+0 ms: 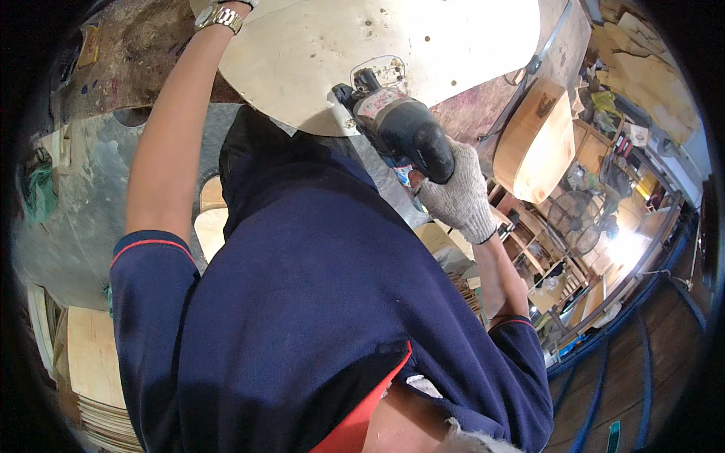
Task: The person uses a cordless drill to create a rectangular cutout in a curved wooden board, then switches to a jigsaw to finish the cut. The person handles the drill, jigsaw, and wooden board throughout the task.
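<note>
My right hand, in a grey knitted work glove, is wrapped around the rear of a black and grey handheld power tool. Its exact kind is hard to make out. The tool's front end rests at the near edge of a pale plywood panel with rounded edges, next to a thin drawn loop. Several small dark holes or marks dot the panel. At the top edge, my left hand is almost wholly cut off beyond the wristwatch, close to the panel's far left side; its fingers are hidden.
Beneath the panel is a stained, worn worktop. A curved wooden piece stands at the right, with a cable running beside it. Beyond are a standing fan and cluttered shelves. Stacked plywood sheets sit at the lower left.
</note>
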The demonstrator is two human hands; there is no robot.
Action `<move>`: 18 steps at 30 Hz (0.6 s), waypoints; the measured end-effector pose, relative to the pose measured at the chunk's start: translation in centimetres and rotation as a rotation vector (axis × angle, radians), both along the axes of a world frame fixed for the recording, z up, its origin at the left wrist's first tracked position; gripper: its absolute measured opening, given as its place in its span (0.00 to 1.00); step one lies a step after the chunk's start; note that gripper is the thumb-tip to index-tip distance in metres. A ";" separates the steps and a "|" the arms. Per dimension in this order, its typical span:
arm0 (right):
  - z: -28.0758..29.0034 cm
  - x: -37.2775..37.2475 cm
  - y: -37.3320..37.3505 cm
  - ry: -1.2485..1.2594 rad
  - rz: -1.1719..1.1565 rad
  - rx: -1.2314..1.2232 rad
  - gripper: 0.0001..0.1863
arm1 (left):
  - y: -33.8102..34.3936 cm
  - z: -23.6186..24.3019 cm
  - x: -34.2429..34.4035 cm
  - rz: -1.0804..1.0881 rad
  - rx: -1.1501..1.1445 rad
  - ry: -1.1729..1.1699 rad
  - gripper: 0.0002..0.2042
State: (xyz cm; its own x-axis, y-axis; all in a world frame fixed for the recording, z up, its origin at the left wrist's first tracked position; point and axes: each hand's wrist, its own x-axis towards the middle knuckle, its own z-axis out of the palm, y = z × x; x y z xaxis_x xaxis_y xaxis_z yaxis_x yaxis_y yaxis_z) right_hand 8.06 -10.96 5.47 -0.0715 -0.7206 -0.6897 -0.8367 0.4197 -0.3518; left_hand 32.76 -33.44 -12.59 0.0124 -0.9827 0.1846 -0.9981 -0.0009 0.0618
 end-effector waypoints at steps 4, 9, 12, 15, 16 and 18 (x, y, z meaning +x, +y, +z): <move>0.1 0.5 0.2 0.021 0.027 -0.039 0.20 | 0.3 -0.2 -0.2 0.031 -0.093 -0.088 0.41; 0.3 1.0 -0.1 -0.020 -0.042 0.016 0.21 | 0.5 -0.3 -0.3 0.043 -0.140 -0.144 0.40; 0.9 1.2 -0.3 -0.036 -0.049 0.011 0.21 | 0.5 -0.1 -0.3 0.024 -0.150 -0.142 0.39; 1.0 1.5 -0.5 0.039 -0.004 -0.003 0.21 | 0.6 -0.1 -0.5 0.024 -0.132 -0.137 0.39; 1.0 1.6 -0.5 0.032 -0.022 0.003 0.21 | 0.6 -0.1 -0.6 0.028 -0.124 -0.144 0.39; 1.0 1.7 -0.6 0.015 -0.059 0.020 0.20 | 0.5 0.0 -0.4 0.035 -0.112 -0.159 0.39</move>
State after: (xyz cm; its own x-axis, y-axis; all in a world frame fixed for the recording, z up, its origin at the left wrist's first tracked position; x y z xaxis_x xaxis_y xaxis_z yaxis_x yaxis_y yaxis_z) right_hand 9.72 -11.57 6.45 -0.1236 -0.7009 -0.7024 -0.8155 0.4751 -0.3306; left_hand 32.35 -32.98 -12.55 0.0081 -0.9554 0.2953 -0.9947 -0.0379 -0.0953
